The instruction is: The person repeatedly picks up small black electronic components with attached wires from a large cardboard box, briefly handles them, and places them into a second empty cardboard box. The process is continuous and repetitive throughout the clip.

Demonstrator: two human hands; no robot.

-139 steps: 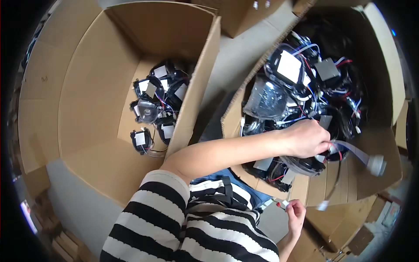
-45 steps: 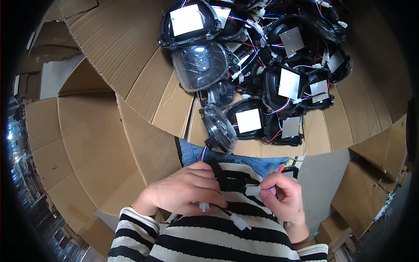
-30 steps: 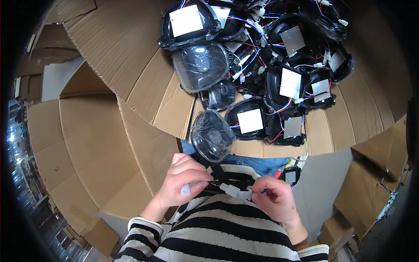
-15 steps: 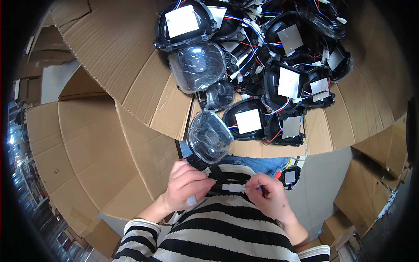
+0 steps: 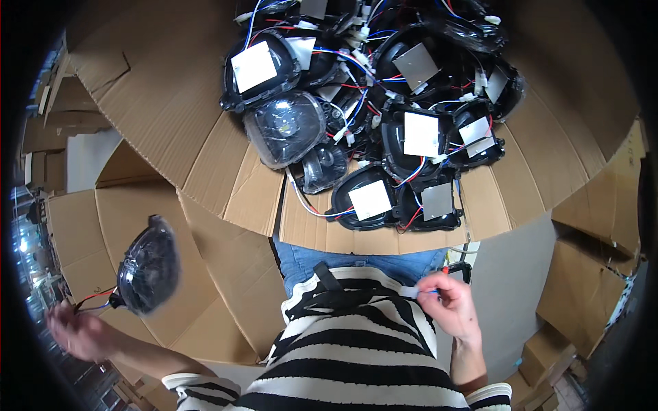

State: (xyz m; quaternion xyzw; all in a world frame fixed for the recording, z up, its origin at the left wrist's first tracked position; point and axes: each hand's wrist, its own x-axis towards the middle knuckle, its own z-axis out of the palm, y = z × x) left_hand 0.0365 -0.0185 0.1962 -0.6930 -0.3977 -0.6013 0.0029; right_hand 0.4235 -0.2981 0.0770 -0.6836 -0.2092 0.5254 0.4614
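Note:
Off to the left, my left hand is smeared by motion, so its grip is unclear. Beside it, a black lamp with a clear lens in plastic film hangs in the air over an open cardboard box. Red and blue wires run from this lamp toward the fingers; whether they are held cannot be made out. In front of my striped shirt, my right hand pinches a small white connector with a blue wire.
A large cardboard sheet ahead bears a heap of black lamps with white or grey square plates, loose wires and white plugs. Past my right hand is a small dark device, partly hidden. Cardboard boxes stand at the right.
The wrapped lamp and my left hand have gone from my lap to the far left. My right hand shifted slightly right with the white connector. The view has tilted a little.

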